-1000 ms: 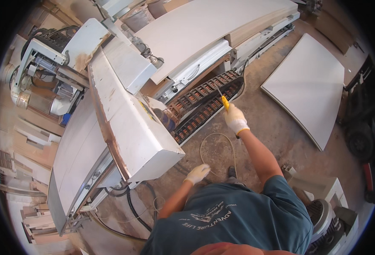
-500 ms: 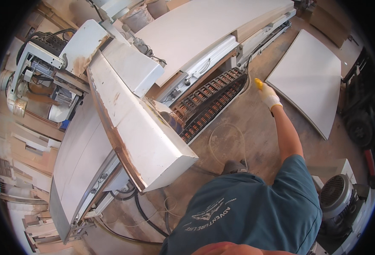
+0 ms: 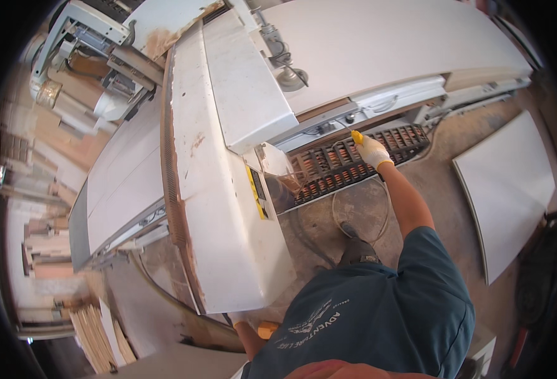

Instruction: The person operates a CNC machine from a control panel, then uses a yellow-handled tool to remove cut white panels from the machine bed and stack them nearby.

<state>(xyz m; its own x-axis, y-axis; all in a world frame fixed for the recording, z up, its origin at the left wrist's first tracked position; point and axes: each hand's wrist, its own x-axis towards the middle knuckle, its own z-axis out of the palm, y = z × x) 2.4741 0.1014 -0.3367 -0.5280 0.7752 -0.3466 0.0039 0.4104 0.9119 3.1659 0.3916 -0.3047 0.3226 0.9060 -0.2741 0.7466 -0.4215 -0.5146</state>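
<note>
My right hand (image 3: 373, 152) wears a white glove and is shut on a yellow-handled tool (image 3: 357, 136). It reaches out over the dark slatted cable chain (image 3: 329, 170) beside a big white machine (image 3: 221, 189). The tool's tip points at the machine's side rail. My left hand (image 3: 236, 318), also gloved, shows only a little at the lower end of the white machine housing, and its fingers are hidden. A small orange object (image 3: 268, 328) sits right by it.
A white panel (image 3: 506, 189) lies on the dusty floor at the right. A thin hose loop (image 3: 362, 211) lies on the floor by my shoe (image 3: 349, 231). Stacked boards (image 3: 101, 328) stand at the lower left.
My right hand swung with the tool from the chain's right end back to its upper edge near the machine. My left hand, hidden half a second ago, shows again low by the housing.
</note>
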